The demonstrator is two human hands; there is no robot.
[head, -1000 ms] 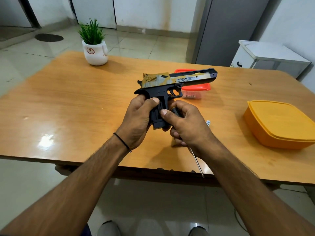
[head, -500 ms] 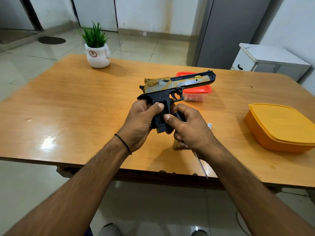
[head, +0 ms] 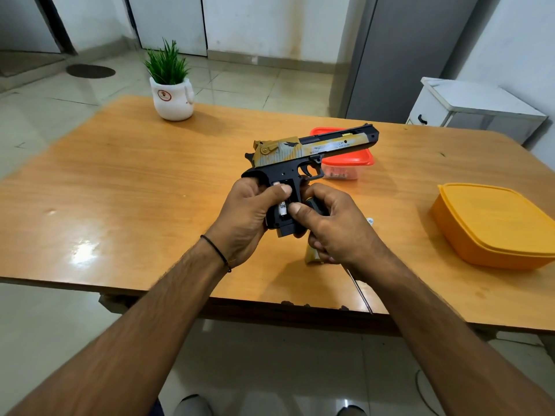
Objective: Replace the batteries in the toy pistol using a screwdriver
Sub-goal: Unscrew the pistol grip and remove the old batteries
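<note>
Head view, notes.

- Toy pistol, tan slide over a black frame, is held up over the middle of the table with its muzzle toward the right of the frame.
- Left hand wraps the grip from the left, thumb laid across the grip's open side. A black band is on that wrist.
- Right hand curls round the dark handle of a screwdriver. Its thumb tip presses a battery seated in the grip. The thin shaft runs out under the wrist toward the near table edge.
- A tan piece lies half hidden under the right hand; cannot tell what it is.
- The barrel crosses in front of a clear box with a red lid.
- An orange lidded box sits at the right and a potted plant at the upper left, both well apart from the hands.
- The table is glossy orange-brown wood.
- The floor is pale tile with a round dark cover at the upper left. A white cabinet stands at the upper right.
- Count: one pistol, one screwdriver, one battery seen, two lidded boxes, one plant.
</note>
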